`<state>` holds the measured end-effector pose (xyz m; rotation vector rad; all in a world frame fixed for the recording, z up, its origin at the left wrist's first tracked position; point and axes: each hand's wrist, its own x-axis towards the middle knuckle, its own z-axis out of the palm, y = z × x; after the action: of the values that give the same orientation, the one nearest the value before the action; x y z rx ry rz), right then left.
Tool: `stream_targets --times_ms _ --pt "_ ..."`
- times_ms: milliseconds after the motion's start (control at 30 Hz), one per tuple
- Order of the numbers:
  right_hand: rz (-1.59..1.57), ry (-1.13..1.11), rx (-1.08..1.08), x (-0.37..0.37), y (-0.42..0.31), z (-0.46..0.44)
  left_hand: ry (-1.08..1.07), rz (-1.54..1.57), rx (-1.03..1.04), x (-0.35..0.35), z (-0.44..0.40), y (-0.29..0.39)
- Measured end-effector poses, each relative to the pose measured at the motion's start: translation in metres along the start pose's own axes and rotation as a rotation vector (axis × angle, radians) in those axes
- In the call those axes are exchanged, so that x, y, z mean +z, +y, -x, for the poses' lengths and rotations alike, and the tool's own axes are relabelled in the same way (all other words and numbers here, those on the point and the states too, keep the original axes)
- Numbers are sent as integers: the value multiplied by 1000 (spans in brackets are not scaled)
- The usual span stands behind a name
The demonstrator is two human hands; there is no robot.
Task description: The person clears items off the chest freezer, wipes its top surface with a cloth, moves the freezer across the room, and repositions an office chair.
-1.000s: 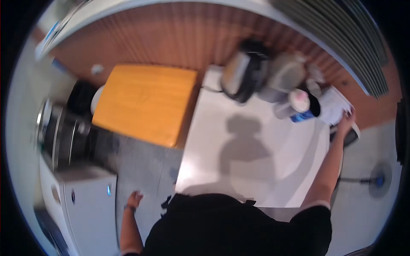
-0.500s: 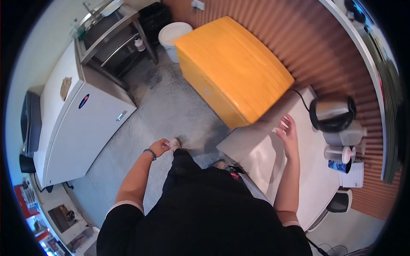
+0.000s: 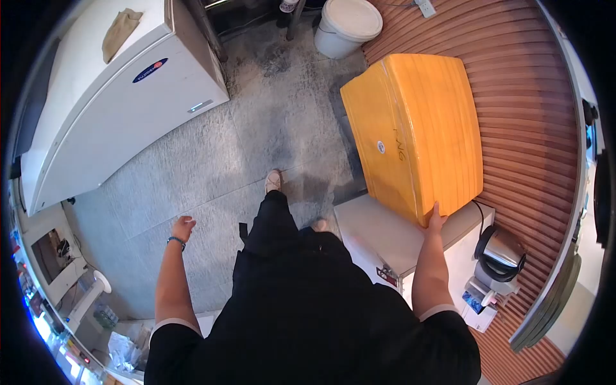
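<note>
A large yellow box [image 3: 443,135] with a round sticker and dark lettering stands by the slatted wall. My right hand [image 3: 436,219] is at its near lower corner, with fingers against the edge; part of the grip is hidden by the hand itself. Away from the box, over the grey floor, hangs my left hand [image 3: 183,226], wearing a wrist band, its fingers curled. A tiny white bit shows at those fingertips, too small to name. Below the box's near end is a pale, box-like surface [image 3: 378,234].
A white chest freezer [image 3: 122,122] with a brown cloth [image 3: 120,35] on top stands on the left. A lidded white bucket [image 3: 346,29] is behind the box. On the right are an electric kettle [image 3: 500,253] and a white plastic jug.
My right hand has gone from hovering with fingers spread to touching the yellow box. My left hand has swung out leftward. The view has turned, and I stand closer to the box.
</note>
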<state>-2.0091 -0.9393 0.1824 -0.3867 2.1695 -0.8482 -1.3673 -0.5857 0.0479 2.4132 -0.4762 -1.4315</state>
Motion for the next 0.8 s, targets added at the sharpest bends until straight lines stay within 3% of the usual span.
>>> stream_targets --times_ms 67,167,200,267,367,467,533,633,800 --pt "29 25 84 3 -9 -2 -50 -54 -111 -5 -2 -9" --pt "170 163 86 3 -4 -26 -105 -47 -98 -13 -10 0" --pt "182 137 -95 -4 16 -62 -102 -52 -84 -18 -16 6" --pt "167 126 -260 -10 35 -78 -120 0 -102 -36 -30 21" --pt "48 124 -233 -7 27 -65 -89 56 -68 -72 -46 24" --pt "233 166 -117 6 -7 -9 -50 34 -48 -108 -63 7" --pt "196 161 48 12 -14 7 -25 23 -64 -120 -59 1" --pt "332 255 -80 4 22 -69 70 62 -77 -126 -55 13" --pt "326 186 -102 29 -7 18 61 92 -12 -106 -72 36"
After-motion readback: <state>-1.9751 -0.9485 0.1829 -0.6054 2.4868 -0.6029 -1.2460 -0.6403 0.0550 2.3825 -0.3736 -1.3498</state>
